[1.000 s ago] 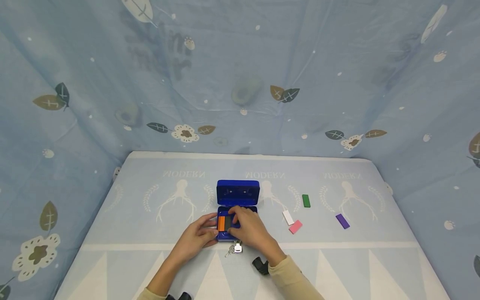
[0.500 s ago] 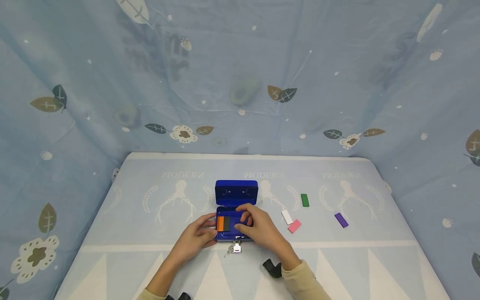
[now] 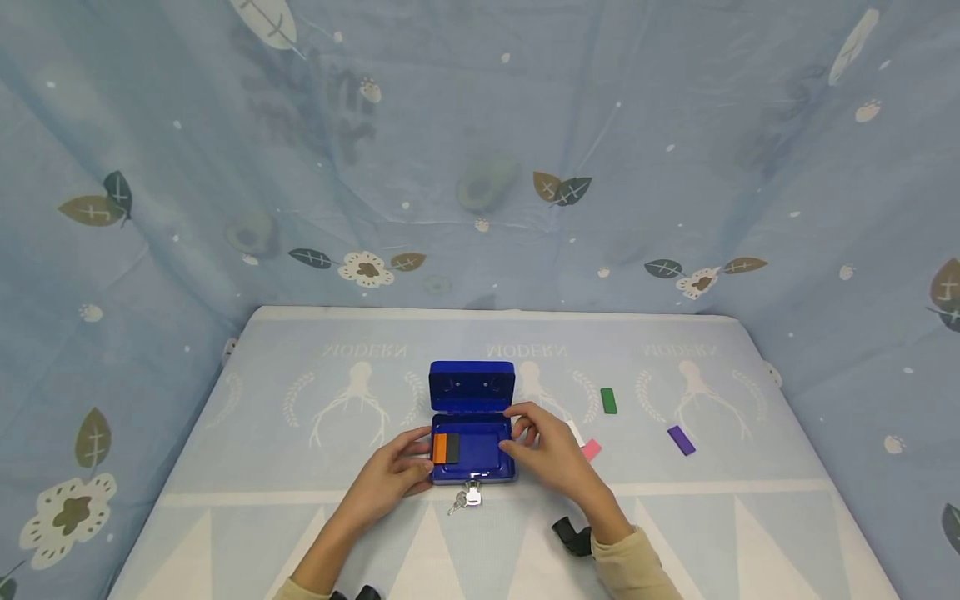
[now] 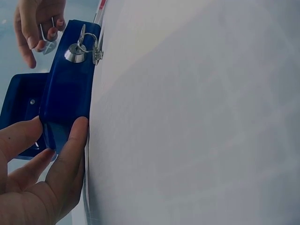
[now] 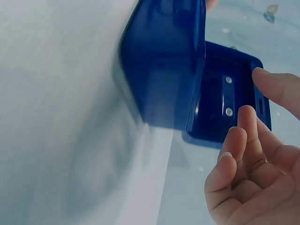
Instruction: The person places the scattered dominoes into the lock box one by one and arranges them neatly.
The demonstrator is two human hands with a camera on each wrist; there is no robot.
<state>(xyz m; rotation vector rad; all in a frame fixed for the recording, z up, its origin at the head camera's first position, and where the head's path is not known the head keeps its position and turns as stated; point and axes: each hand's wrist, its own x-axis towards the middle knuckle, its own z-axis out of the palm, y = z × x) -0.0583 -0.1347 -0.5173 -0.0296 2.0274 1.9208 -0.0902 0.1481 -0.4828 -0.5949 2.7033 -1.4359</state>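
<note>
A small blue cash box (image 3: 472, 477) stands on the table with its lid (image 3: 472, 386) raised at the back. Keys (image 3: 458, 501) hang from the silver lock on its front. Side by side at the left of its interior lie an orange block (image 3: 439, 448) and a dark grey block (image 3: 452, 448). My left hand (image 3: 386, 479) touches the box's left end with its fingertips and thumb, as the left wrist view also shows. By the right rim is my right hand (image 3: 553, 450), its fingers loosely bent and holding nothing; the right wrist view shows a gap between thumb and fingers.
Right of the box lie a pink block (image 3: 592, 450), a white block (image 3: 575, 432) partly hidden by my right hand, a green block (image 3: 608, 401) and a purple block (image 3: 682, 440). A patterned cloth (image 3: 480, 125) hangs behind the table.
My right hand has moved right, from inside the box over the grey block to the right rim, uncovering the interior. My left hand stays at the left end.
</note>
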